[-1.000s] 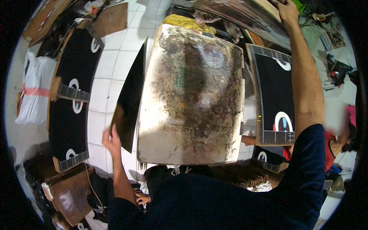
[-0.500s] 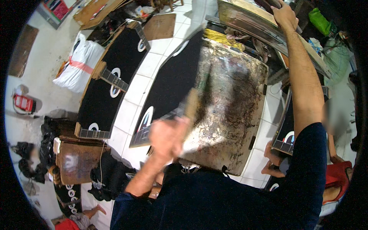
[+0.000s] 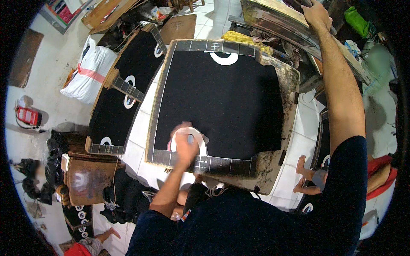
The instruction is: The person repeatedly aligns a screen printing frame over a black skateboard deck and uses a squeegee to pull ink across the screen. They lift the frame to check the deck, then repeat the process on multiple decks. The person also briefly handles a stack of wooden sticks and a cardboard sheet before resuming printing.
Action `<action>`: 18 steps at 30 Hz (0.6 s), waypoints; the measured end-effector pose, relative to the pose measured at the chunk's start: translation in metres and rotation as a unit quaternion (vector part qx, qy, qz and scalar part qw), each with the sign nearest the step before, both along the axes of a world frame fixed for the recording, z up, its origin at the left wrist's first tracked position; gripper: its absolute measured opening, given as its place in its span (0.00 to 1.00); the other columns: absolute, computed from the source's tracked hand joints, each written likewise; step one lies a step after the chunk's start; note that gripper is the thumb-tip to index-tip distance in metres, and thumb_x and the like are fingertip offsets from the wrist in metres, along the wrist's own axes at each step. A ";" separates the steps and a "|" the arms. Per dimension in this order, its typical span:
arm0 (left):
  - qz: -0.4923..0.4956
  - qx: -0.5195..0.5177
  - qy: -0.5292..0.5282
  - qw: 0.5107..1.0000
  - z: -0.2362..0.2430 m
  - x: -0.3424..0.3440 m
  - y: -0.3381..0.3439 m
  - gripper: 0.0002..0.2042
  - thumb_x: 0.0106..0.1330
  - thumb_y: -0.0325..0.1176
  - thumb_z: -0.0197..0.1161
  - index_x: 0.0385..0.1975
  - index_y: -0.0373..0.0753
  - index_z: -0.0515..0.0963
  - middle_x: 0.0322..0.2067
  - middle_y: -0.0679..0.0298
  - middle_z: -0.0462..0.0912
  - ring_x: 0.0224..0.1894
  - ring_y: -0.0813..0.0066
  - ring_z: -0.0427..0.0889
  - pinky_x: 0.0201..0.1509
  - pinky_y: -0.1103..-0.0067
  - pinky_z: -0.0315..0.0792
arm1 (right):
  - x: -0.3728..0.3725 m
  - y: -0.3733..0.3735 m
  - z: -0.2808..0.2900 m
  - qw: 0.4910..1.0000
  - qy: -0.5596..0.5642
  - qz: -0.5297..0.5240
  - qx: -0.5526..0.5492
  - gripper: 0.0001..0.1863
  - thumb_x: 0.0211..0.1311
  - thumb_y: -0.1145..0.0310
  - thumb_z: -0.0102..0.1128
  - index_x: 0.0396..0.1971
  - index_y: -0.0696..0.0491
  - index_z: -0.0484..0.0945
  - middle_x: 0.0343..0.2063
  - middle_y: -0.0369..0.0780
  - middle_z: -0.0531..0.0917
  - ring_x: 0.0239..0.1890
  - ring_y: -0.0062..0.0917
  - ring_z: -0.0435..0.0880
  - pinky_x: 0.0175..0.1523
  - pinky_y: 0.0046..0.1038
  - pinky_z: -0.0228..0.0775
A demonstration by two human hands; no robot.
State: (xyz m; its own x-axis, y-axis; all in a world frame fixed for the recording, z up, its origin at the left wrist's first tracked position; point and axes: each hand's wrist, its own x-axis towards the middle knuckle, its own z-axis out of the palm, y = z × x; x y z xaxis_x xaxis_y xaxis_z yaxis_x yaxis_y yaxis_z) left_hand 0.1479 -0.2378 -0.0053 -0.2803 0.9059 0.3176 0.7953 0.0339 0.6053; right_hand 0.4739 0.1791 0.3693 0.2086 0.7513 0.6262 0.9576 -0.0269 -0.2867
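A board covered in black fabric (image 3: 218, 98) lies flat in front of me, with a dark marked strip (image 3: 230, 165) along its near edge and another along its far edge. White curved prints (image 3: 225, 59) show at its far and near ends. Over the near print hovers or rests my left hand (image 3: 186, 143), smeared by motion, so its fingers are unclear. Beneath the board, a stained, worn table (image 3: 279, 164) shows along the right side. Far up at the right, my right hand (image 3: 318, 17) is closed around a dark bar beside a tilted wooden frame (image 3: 282, 25).
At the left lie more black printed boards (image 3: 121, 94), a white sack (image 3: 87, 70) and a red fire extinguisher (image 3: 29, 116). A yellow cloth (image 3: 243, 37) lies behind the table. Another person's bare feet (image 3: 301, 175) show at the right, with a further board beyond.
The black-fabric board has swung down from a tilted position at the left to lie flat across the table. My left hand has moved from its edge onto the near print. My right hand stays put.
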 end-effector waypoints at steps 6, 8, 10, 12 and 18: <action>0.319 -0.223 -0.084 0.917 -0.080 -0.198 -0.036 0.29 0.75 0.53 0.57 0.46 0.23 0.80 0.43 0.38 0.84 0.45 0.41 0.83 0.53 0.57 0.73 | -0.003 -0.008 0.001 0.999 0.011 0.032 0.013 0.24 0.57 0.58 0.72 0.56 0.38 0.84 0.49 0.45 0.88 0.54 0.41 0.86 0.62 0.42 0.74; 0.294 -0.180 -0.060 0.937 -0.076 -0.212 -0.051 0.31 0.77 0.52 0.53 0.33 0.21 0.81 0.29 0.38 0.84 0.32 0.44 0.82 0.43 0.56 0.72 | -0.007 -0.009 0.003 0.999 0.022 0.023 0.012 0.24 0.57 0.58 0.72 0.55 0.39 0.84 0.48 0.45 0.88 0.54 0.41 0.86 0.61 0.42 0.75; 0.281 -0.161 -0.187 0.927 -0.059 -0.208 -0.059 0.26 0.79 0.47 0.53 0.27 0.27 0.79 0.22 0.56 0.79 0.25 0.64 0.74 0.34 0.64 0.68 | -0.010 -0.011 0.004 1.000 0.023 0.012 0.011 0.23 0.57 0.58 0.72 0.54 0.40 0.85 0.47 0.45 0.88 0.52 0.42 0.86 0.59 0.41 0.76; 0.256 -0.136 -0.302 0.908 -0.042 -0.194 -0.060 0.23 0.80 0.44 0.54 0.23 0.33 0.77 0.19 0.68 0.73 0.24 0.76 0.68 0.30 0.71 0.64 | -0.012 -0.011 0.005 0.999 0.034 0.004 -0.001 0.22 0.57 0.58 0.71 0.54 0.40 0.85 0.47 0.46 0.88 0.52 0.43 0.87 0.58 0.41 0.76; 0.139 -0.081 -0.397 0.903 -0.052 -0.130 -0.022 0.20 0.79 0.41 0.58 0.21 0.40 0.75 0.19 0.78 0.66 0.23 0.83 0.61 0.28 0.79 0.57 | -0.011 -0.011 0.000 0.999 0.037 0.006 0.017 0.21 0.58 0.59 0.71 0.53 0.42 0.84 0.46 0.46 0.88 0.51 0.44 0.87 0.57 0.41 0.76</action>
State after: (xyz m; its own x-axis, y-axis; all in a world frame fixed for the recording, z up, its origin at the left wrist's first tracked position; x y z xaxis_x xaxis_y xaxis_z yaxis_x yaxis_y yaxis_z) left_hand 0.0175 -0.2603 -0.0569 -0.5860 0.7814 -0.2145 0.0592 0.3053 0.9504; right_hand 0.4628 0.1682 0.3697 0.2470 0.7328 0.6341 0.9340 -0.0056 -0.3573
